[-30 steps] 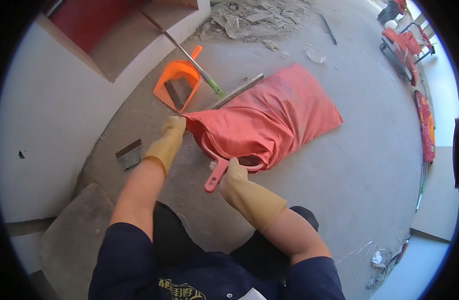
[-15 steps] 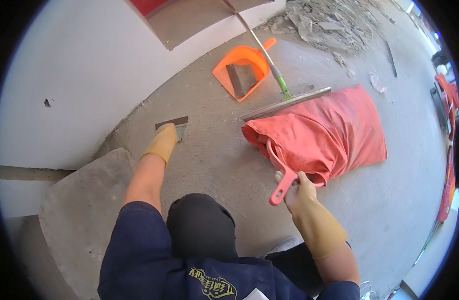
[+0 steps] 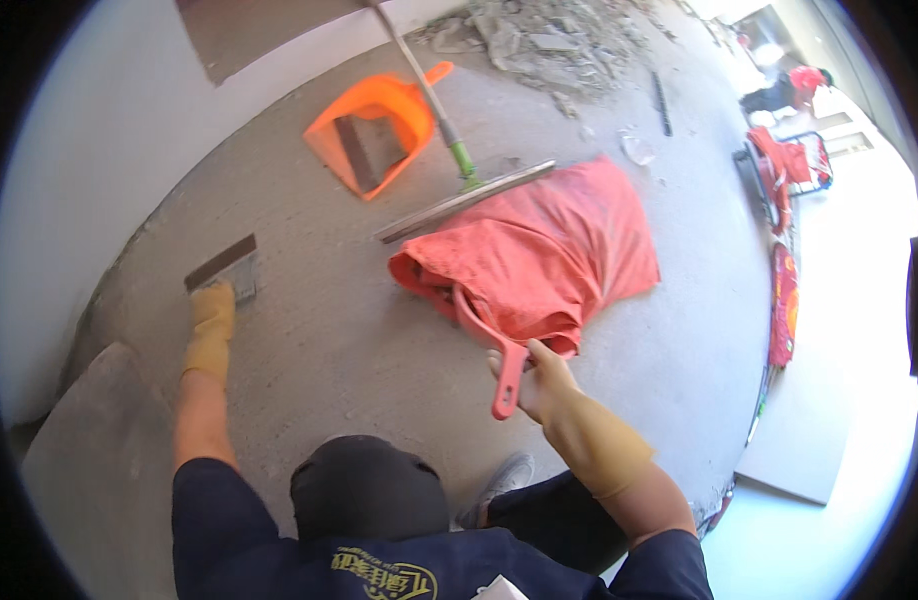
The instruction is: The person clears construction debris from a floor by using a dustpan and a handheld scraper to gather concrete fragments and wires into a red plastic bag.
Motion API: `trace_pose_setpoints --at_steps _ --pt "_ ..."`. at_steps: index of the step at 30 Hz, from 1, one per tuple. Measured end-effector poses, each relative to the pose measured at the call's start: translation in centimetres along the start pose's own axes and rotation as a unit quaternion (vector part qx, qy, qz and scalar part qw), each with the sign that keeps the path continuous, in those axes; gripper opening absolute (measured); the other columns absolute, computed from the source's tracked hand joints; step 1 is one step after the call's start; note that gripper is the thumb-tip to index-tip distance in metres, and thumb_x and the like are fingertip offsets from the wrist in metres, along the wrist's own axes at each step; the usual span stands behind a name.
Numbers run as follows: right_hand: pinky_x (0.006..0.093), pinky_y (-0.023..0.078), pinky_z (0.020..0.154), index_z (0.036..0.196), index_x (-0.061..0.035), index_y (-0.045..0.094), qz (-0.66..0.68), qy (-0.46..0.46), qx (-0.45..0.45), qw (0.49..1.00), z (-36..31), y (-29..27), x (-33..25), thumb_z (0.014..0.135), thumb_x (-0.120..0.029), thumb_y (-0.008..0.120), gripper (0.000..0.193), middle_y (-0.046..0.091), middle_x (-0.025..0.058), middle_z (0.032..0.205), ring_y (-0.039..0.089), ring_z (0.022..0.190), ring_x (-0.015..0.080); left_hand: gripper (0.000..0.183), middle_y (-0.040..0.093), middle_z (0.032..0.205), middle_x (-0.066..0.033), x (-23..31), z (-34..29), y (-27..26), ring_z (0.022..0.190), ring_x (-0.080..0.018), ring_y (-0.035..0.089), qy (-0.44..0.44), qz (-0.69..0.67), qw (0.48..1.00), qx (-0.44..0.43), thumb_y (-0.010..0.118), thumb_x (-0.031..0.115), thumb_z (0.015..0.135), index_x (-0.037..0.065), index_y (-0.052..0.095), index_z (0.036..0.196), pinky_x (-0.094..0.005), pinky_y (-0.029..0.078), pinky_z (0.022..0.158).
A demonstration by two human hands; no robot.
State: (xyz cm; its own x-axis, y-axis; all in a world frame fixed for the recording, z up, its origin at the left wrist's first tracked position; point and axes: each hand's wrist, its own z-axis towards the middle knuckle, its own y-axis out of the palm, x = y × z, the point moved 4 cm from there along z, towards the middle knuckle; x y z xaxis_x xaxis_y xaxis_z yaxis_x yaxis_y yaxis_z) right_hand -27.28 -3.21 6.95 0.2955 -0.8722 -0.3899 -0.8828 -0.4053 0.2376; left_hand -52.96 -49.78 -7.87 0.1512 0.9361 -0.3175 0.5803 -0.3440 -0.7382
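My left hand (image 3: 214,312), in a yellow glove, is closed round a wide scraper (image 3: 222,266) with a dark brown edge, low over the grey floor at the left. My right hand (image 3: 541,378), gloved too, grips the handle of a red dustpan (image 3: 507,380). The front of that dustpan is hidden inside the mouth of a red cloth sack (image 3: 569,245), which lies on its side, bulging. Across the sack's far edge rests the wide head of a long-handled floor squeegee (image 3: 464,203), with a green joint on its pole.
An orange dustpan (image 3: 404,107) lies beyond the scraper, with a dark brown strip in it. Rubble (image 3: 549,45) is heaped at the back. A wall (image 3: 89,130) and a slab (image 3: 99,450) stand at left. Another person (image 3: 794,90) is far right, near red bags (image 3: 782,300).
The view has shifted right, so things appear further left. The scraper has turned and its edge now slants upward to the right. My right hand keeps its grip on the red dustpan.
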Motion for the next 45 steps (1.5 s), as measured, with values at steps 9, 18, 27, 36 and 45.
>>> trace_pose_setpoints --at_steps 9,18,27,36,45 --pt "0.0573 0.043 0.104 0.139 0.0088 0.032 0.080 0.075 -0.061 0.992 1.6 0.6 0.8 0.104 -0.025 0.039 0.049 0.047 0.0297 0.136 0.052 0.122 0.0456 0.121 -0.005 0.166 -0.0072 2.9 -4.7 0.1 0.153 -0.0254 0.005 -0.042 -0.039 0.995 -0.082 0.081 0.027 0.079 0.007 -0.011 0.155 -0.0463 0.026 0.120" --pt "0.0512 0.050 0.094 0.131 0.0065 0.041 0.091 0.077 -0.090 0.989 1.3 3.0 1.1 0.104 -0.030 0.042 0.046 0.059 0.0242 0.120 0.061 0.106 0.0388 0.048 0.046 0.140 -0.0259 8.6 -11.0 10.6 0.124 -0.0394 0.051 0.133 -0.187 0.968 0.100 0.062 0.006 0.089 -0.006 0.044 0.132 -0.0417 0.042 0.106" --pt "0.0512 0.046 0.099 0.128 0.0046 0.043 0.111 0.066 -0.112 0.985 0.4 3.8 0.8 0.103 -0.026 0.045 0.040 0.057 0.0230 0.125 0.059 0.111 0.0400 0.112 0.023 0.158 -0.0233 7.9 -9.3 7.6 0.142 -0.0410 0.032 0.017 -0.103 0.987 0.119 0.085 0.027 0.071 0.006 0.015 0.156 -0.0469 0.037 0.112" --pt "0.0517 0.049 0.094 0.124 0.0040 0.047 0.100 0.067 -0.119 0.986 0.2 4.1 0.5 0.103 -0.033 0.043 0.043 0.059 0.0259 0.121 0.061 0.106 0.0423 0.102 0.024 0.158 -0.0236 8.2 -12.0 2.9 0.140 -0.0408 0.036 0.065 -0.109 0.992 -0.020 0.075 0.024 0.083 0.005 0.008 0.156 -0.0441 0.038 0.113" --pt "0.0502 0.047 0.099 0.133 0.0027 0.040 0.118 0.094 -0.148 0.977 -0.1 6.1 0.0 0.103 -0.031 0.042 0.045 0.054 0.0253 0.132 0.058 0.114 0.0401 0.054 0.055 0.133 -0.0223 1.2 -7.2 -4.9 0.118 -0.0396 0.057 -0.054 -0.711 0.673 0.194 0.059 0.021 0.095 -0.006 0.043 0.139 -0.0491 0.049 0.097"
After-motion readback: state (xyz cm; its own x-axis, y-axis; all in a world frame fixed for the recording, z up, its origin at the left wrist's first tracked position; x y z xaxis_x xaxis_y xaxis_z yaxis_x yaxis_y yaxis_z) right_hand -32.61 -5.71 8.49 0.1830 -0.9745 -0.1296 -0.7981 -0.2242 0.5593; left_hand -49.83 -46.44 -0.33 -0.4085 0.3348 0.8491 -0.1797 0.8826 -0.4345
